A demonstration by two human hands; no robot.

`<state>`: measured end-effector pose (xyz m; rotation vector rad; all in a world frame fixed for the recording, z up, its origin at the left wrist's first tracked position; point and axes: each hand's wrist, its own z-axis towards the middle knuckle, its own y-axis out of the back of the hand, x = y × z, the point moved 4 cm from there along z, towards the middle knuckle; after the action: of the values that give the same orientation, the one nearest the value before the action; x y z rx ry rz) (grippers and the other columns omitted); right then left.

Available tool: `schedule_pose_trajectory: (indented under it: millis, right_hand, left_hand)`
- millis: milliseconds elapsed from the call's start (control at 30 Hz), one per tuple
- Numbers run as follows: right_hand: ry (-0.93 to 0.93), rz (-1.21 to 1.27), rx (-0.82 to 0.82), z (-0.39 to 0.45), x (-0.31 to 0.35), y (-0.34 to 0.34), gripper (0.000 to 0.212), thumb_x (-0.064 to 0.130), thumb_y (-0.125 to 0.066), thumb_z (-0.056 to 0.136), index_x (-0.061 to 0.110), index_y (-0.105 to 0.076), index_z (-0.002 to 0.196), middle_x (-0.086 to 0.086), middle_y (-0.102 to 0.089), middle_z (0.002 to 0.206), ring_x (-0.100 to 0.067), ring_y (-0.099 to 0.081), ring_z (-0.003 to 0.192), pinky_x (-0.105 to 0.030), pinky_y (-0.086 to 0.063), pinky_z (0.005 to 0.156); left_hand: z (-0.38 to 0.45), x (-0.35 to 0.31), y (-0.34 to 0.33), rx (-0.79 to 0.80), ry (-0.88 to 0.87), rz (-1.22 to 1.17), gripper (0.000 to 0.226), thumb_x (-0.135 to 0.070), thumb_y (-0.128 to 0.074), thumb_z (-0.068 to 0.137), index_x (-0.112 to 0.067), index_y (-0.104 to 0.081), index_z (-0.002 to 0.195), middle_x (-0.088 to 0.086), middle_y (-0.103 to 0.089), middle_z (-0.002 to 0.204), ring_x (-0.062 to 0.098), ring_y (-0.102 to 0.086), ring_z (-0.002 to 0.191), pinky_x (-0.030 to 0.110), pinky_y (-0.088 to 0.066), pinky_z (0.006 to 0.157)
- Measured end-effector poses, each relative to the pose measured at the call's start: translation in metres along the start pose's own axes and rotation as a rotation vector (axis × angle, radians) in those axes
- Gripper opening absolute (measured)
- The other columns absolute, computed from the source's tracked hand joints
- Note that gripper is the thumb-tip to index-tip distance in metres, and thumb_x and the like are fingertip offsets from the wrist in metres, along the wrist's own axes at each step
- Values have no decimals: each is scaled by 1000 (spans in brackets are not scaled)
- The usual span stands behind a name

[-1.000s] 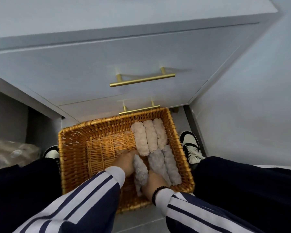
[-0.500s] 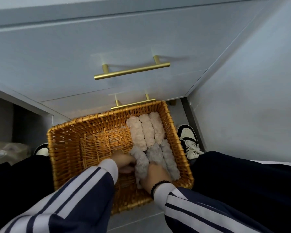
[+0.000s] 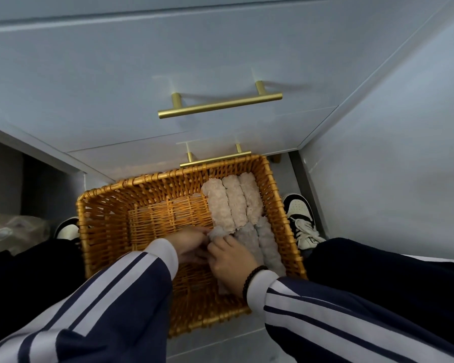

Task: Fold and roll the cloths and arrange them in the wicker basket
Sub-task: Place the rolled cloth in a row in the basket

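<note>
Dim cool light, soft shadows, wide-angle edge distortion, slight blur

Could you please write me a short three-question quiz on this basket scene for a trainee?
1. True or false: the rolled cloths lie along the left side of the wicker basket.
2. How many pinkish rolls lie in the far row?
3. Which hand wears the black bead bracelet: A left, B right?

Key:
1. False; they lie along the right side.
2. Three.
3. B; the right hand rests on the grey roll being placed, and the left hand touches its left side.
</note>
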<state>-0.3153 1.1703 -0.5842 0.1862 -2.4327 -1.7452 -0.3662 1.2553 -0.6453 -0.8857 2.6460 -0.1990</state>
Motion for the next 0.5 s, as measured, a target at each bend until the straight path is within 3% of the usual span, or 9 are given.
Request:
schedule_pose_trajectory:
  millis: [133, 233, 367, 500]
  right_hand:
    - [157, -128, 252, 8, 1, -24, 20, 44, -77, 62, 27, -77, 72, 2, -71, 85, -26, -63, 93, -36, -50, 87]
    - [220, -208, 351, 9, 3, -20, 18, 38, -62, 80, 30, -76, 89, 4, -70, 99, -25, -59, 103, -34, -45, 92]
    - [264, -261, 307, 15, 4, -11, 37, 36, -45, 95, 15, -62, 122, -7, -54, 129, -33, -38, 125, -41, -32, 102]
    - [194, -334, 458, 22, -3, -24, 52, 41, -38, 98, 15, -40, 143, -13, -25, 155, -41, -3, 144, -57, -6, 115]
  left_hand:
    - [0, -15, 11, -50, 58, 99, 29, -12, -36, 96, -17, -61, 109, 10, -65, 105, 27, -63, 85, 39, -49, 82]
    - [5, -39, 19, -213, -31, 245, 19, -23, -46, 96, -14, -62, 103, 6, -69, 102, 24, -65, 88, 40, -49, 90]
    - [5, -73, 16, -191, -169, 233, 35, -31, -60, 90, -20, -49, 122, 6, -61, 119, 26, -64, 101, 39, -53, 86]
    - [9, -85, 6, -268, -204, 631, 57, -38, -73, 77, -16, -46, 123, 7, -59, 114, 25, -61, 101, 42, -56, 86]
